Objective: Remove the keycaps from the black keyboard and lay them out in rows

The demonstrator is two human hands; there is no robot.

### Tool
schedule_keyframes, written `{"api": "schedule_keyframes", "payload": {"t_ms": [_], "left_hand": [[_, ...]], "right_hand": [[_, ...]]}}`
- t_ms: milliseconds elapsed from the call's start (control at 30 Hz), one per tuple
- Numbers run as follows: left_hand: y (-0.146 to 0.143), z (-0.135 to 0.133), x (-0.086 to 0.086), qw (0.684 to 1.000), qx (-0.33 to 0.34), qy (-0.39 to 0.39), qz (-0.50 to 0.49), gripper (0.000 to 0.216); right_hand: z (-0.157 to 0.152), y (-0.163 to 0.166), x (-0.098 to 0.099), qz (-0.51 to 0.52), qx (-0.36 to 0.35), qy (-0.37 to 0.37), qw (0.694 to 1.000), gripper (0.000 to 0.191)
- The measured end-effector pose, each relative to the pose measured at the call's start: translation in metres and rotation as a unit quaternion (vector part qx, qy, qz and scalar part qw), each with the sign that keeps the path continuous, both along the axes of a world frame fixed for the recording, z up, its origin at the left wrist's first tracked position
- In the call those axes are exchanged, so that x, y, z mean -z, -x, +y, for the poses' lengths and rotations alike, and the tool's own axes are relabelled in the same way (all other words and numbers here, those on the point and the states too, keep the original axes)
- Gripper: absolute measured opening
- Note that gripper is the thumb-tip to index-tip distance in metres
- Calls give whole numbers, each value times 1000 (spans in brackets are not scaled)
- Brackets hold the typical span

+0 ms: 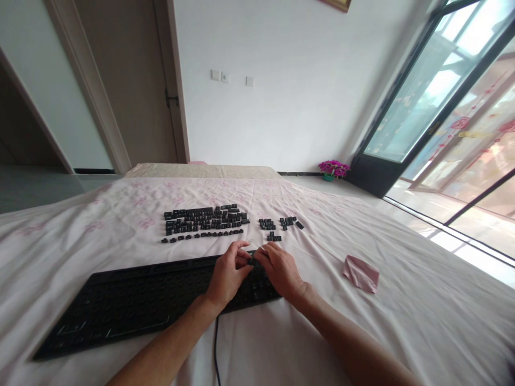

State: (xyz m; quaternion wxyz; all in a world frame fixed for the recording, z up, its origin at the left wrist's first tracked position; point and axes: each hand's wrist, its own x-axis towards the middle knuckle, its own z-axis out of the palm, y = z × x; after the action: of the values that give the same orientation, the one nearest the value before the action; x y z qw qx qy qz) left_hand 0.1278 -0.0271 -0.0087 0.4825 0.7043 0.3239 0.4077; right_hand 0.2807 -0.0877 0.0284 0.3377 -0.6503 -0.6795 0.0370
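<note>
A black keyboard (132, 300) with its keycaps taken off lies across the cloth-covered table in front of me. Both of my hands meet over its right end. My left hand (228, 274) has its fingers curled and pinched toward a small black keycap (255, 262). My right hand (280, 269) rests over the keyboard's right edge with its fingertips closed on the same keycap. Beyond the keyboard, several loose black keycaps (203, 221) lie in rows, with smaller groups of keycaps (281, 225) to their right.
A pink cloth (361, 273) lies on the white flowered tablecloth (60, 241) to the right of my hands. The keyboard's black cable (215, 348) runs toward me. A pot of purple flowers (333, 169) stands on the floor by the glass door (442, 118).
</note>
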Motion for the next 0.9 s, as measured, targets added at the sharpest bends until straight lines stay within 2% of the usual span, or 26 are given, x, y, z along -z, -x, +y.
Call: {"api": "schedule_keyframes", "payload": {"t_ms": [133,267,400,533,667,700,800,900], "left_hand": [[-1,-1,-1,1000,5,0,-3,43],[-1,-1,-2,1000,3,1,-1,43],[-1,-2,-4,1000,11,6,9,45],[-1,-2,-4,1000,0,-4,21,45],[-1,-1,-3,999,2,-25,38,42],[-1,0,-2,999,2,-27,40,41],[-1,0,0,998,7,-37,45,39],[-1,1,2,998,11,-48,50,34]], "right_hand": [[4,-2,6,49,6,62,997,9],[6,-5,10,143,-4,112,983,12],[8,-15,13,173,-12,123,977,11],[21,-58,18,146,43,82,985,14],[40,-120,24,65,190,56,978,18],[44,-133,25,58,208,58,975,18],[54,-160,28,43,241,69,967,18],[63,-172,32,30,251,86,964,17]]}}
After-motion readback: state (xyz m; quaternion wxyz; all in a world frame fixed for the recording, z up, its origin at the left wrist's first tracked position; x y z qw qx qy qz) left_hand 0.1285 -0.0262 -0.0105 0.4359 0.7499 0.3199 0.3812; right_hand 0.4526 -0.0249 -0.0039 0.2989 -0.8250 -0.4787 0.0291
